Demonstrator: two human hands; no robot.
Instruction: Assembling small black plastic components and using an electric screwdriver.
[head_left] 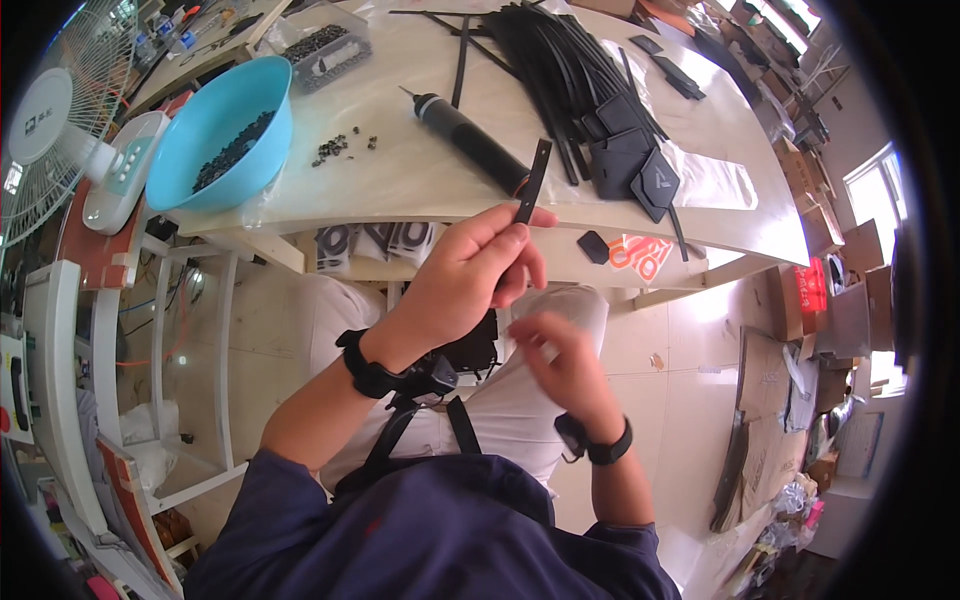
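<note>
My left hand [460, 275] is raised at the table's front edge, its thumb and fingers pinched on a narrow black strap [541, 162] with small holes. The strap's free end points up and away from me. Lower and to the right, over my lap, is my right hand [565, 365], its fingers bent and smeared by motion; whether it holds anything I cannot make out. Just beyond the strap lies a black electric screwdriver [468, 138], its thin bit pointing to the far left. Several tiny dark metal fasteners [335, 148] are scattered left of it.
On the white table [380, 195] stand a blue bowl [270, 160] of small black parts and a clear plastic box [350, 62]. Behind are a bundle of black straps [530, 55] and flat black pieces [620, 160]. A white fan [45, 110] stands left; flattened cardboard [765, 420] lies right.
</note>
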